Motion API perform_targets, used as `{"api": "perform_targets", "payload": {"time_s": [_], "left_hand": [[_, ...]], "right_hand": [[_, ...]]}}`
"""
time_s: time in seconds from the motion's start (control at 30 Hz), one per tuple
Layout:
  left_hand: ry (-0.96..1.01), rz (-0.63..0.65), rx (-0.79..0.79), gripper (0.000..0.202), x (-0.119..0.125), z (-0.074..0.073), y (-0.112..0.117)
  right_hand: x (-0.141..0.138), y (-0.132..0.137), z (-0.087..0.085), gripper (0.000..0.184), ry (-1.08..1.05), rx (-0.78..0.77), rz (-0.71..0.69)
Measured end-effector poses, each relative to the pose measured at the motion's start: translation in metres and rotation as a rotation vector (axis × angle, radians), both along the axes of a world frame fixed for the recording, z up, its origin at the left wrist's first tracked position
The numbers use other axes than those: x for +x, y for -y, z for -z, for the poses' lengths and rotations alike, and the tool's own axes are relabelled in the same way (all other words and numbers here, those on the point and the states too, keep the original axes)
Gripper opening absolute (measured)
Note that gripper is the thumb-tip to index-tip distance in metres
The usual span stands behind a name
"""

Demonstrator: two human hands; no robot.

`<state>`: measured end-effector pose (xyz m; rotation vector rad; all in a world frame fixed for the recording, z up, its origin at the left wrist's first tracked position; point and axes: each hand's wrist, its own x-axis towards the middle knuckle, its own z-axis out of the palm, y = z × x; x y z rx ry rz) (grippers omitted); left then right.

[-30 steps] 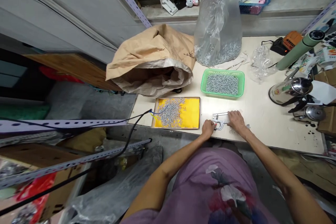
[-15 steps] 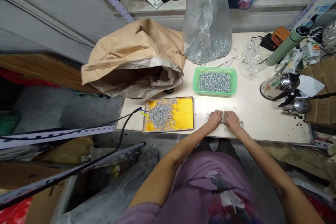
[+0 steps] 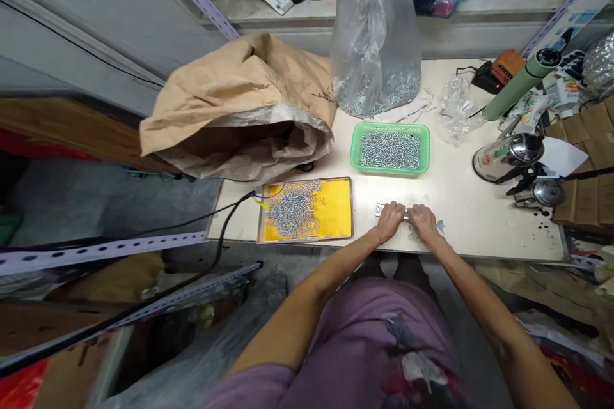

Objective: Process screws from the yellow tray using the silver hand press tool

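Observation:
A narrow metal strip with holes (image 3: 379,209) lies at the table's front part, its left end showing past my fingers. My left hand (image 3: 390,221) is closed over it, fingers bent and pressed down. Close beside, my right hand (image 3: 422,222) grips it too, with a short bit of metal visible between the two hands. Most of the strip is hidden under the fingers. Behind the hands stands a green plastic basket (image 3: 355,165) full of small silvery pins or screws. To the left, a yellow-bottomed tray (image 3: 336,212) carries a loose heap of similar pieces.
A large brown sack (image 3: 215,86) gapes behind the tray. At the back stands a clear plastic bag (image 3: 377,32) with more metal pieces. On the right are a glass pot (image 3: 496,163), a smaller metal pot (image 3: 547,194) and a green flask (image 3: 515,89). Black cable (image 3: 223,239) crosses the left edge.
The whole view has shifted slightly. Both hands stay on the metal strip in nearly the same place, and a little more of its left end shows.

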<state>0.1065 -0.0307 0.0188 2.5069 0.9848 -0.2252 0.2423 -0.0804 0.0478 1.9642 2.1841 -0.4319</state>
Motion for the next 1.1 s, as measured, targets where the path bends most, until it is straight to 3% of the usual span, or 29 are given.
{"api": "perform_targets", "payload": {"time_s": [0.17, 0.33, 0.5, 0.57, 0.7, 0.8, 0.93, 1.03, 1.1], "left_hand": [[0.164, -0.034, 0.119, 0.038, -0.021, 0.015, 0.029], [0.190, 0.072, 0.052, 0.048, -0.035, 0.022, 0.058], [0.206, 0.072, 0.007, 0.053, -0.036, 0.015, 0.059], [0.222, 0.071, -0.017, 0.056, -0.035, 0.012, 0.057], [0.306, 0.035, -0.072, 0.047, -0.039, 0.010, 0.058], [0.331, -0.032, -0.062, 0.035, -0.064, 0.007, 0.058], [0.271, -0.154, 0.000, 0.026, -0.121, -0.004, 0.040], [0.111, -0.509, 0.089, 0.023, -0.159, -0.014, 0.008], [0.010, -0.662, 0.093, 0.023, -0.174, -0.018, -0.015]], "right_hand": [[0.007, -0.001, -0.005, 0.042, -0.037, 0.011, -0.024], [0.017, -0.020, -0.002, 0.020, 0.017, -0.008, -0.035], [0.011, -0.047, -0.011, 0.020, 0.075, 0.025, -0.028], [-0.004, -0.051, -0.018, 0.023, 0.065, 0.035, -0.100], [-0.050, -0.048, -0.026, 0.023, -0.074, 0.007, -0.427], [-0.075, -0.048, -0.024, 0.025, -0.096, 0.010, -0.583], [-0.083, -0.053, -0.014, 0.024, -0.082, 0.029, -0.705], [-0.080, -0.057, -0.007, 0.024, -0.083, 0.047, -0.742], [-0.078, -0.059, -0.004, 0.024, -0.083, 0.049, -0.745]]}}
